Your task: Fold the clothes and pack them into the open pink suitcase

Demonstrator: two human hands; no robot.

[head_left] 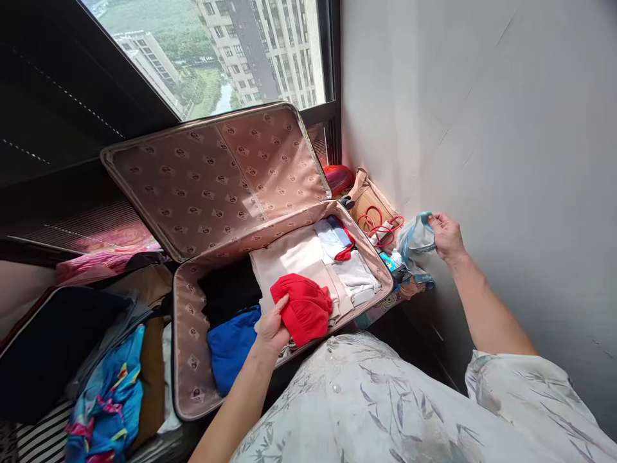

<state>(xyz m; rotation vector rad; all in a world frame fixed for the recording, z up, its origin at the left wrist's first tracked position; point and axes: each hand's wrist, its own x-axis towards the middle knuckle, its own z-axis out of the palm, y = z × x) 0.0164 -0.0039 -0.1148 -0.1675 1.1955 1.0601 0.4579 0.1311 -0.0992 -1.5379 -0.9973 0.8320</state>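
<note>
Gripped in my left hand (274, 326) is a bunched red garment (306, 308), raised over the near side of an open suitcase (187, 347). My right hand (447, 236) pinches the edge of a translucent bag with blue trim (418, 238), off to the right of the case by the wall. Inside the suitcase lie folded cream clothes (289, 257), a blue garment (235, 344) and a black one (231, 286). Folded light blue (331, 239) and grey clothes (357, 278) sit at its right end, with a bit of red cloth between.
The pink patterned lid (216, 180) leans up against the window. More clothes, including a bright blue patterned one (113, 392), are heaped left of the case. A cardboard box (370, 196) with a red cable (373, 222) stands at the right, beside the grey wall (506, 128).
</note>
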